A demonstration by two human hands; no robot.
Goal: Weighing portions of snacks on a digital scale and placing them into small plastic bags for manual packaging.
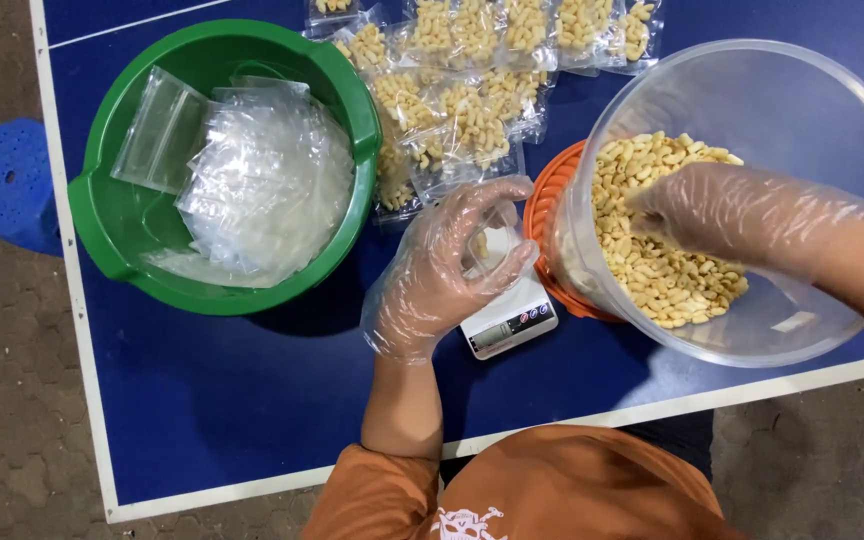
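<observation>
My left hand, in a thin clear plastic glove, holds a small clear bag open above a small white digital scale. A few pale nuts lie in the bag. My right hand, also gloved, reaches into a large clear plastic tub tilted toward me. Its fingers are bunched over the heap of pale peanuts inside. An orange lid lies under the tub.
A green basin at the left holds a pile of empty clear bags. Several filled bags of nuts lie at the far side of the blue table. A blue stool stands off the table's left edge.
</observation>
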